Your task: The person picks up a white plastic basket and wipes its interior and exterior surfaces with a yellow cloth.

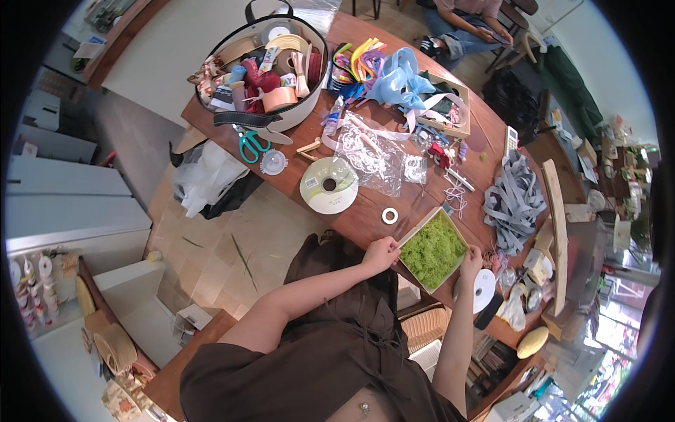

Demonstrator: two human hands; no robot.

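A shallow square box [403,240] filled with bright green moss [433,250] is at the near edge of the wooden table, held between both hands. My left hand [382,256] pinches its left corner between thumb and fingers. On the opposite side, my right hand [471,261] grips the right corner. Just beyond the box lies a small white roll of tape [389,216]. A large ribbon spool [328,185] lies flat to the left, and another white spool [482,291] is beside my right wrist.
A white basket [300,113] of ribbon rolls stands at the far left, with green-handled scissors [254,146] near it. Blue ribbon [403,79], plastic packets [364,147] and a heap of grey ribbon [514,203] cover parts of the table. Another person [474,26] sits beyond the table.
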